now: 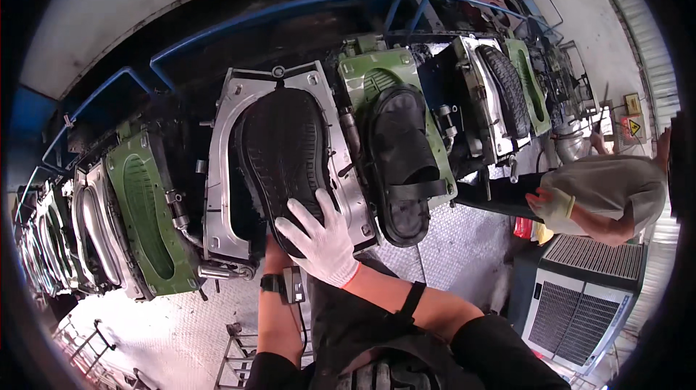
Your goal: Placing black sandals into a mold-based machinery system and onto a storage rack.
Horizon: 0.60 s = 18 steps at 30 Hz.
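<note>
A black shoe sole (284,151) covers much of the silver metal mould (225,172) before me, its narrower end toward me. My right hand (322,241), in a white knit glove, rests on that near end with its fingers spread. My left hand (275,254) goes underneath the same end; its fingers are hidden behind the sole, so their hold does not show. Just to the right, a black strapped sandal (401,165) lies sole-down against a green mould (355,67). My two hands are close together, one above and one below the sole.
More green moulds (141,209) and silver moulds (94,227) line the machine on the left. Another dark treaded sole (505,89) sits in a mould to the right. Blue rails (275,9) run behind. A gloved co-worker (609,191) stands at right, near a grey vented unit (580,306).
</note>
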### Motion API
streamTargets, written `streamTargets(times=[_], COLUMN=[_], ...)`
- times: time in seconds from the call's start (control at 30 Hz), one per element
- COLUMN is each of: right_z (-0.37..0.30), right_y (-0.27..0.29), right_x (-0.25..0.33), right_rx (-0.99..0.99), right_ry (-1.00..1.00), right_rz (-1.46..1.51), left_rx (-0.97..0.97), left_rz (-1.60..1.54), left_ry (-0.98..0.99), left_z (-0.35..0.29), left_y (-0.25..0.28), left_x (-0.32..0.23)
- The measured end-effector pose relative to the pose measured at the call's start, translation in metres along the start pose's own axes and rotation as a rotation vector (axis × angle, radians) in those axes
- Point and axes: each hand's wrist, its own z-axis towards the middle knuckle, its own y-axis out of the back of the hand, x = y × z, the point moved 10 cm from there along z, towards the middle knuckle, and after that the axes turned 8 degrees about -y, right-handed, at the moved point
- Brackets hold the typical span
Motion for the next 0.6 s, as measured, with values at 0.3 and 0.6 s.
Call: streamTargets(times=[0.3,0.6], right_z=[0.021,0.062], right_y=[0.016,0.112], right_x=[-0.005,-0.083], right_rx=[-0.013,-0.287], right_ry=[0.093,-0.488], right_rz=[0.018,1.519], left_rx=[-0.015,-0.087], left_rz=[-0.022,-0.034], left_ry=[0.086,0.185], left_z=[-0.064,-0.125], left_y=[0.022,0.058], left_x=[0.024,0.045])
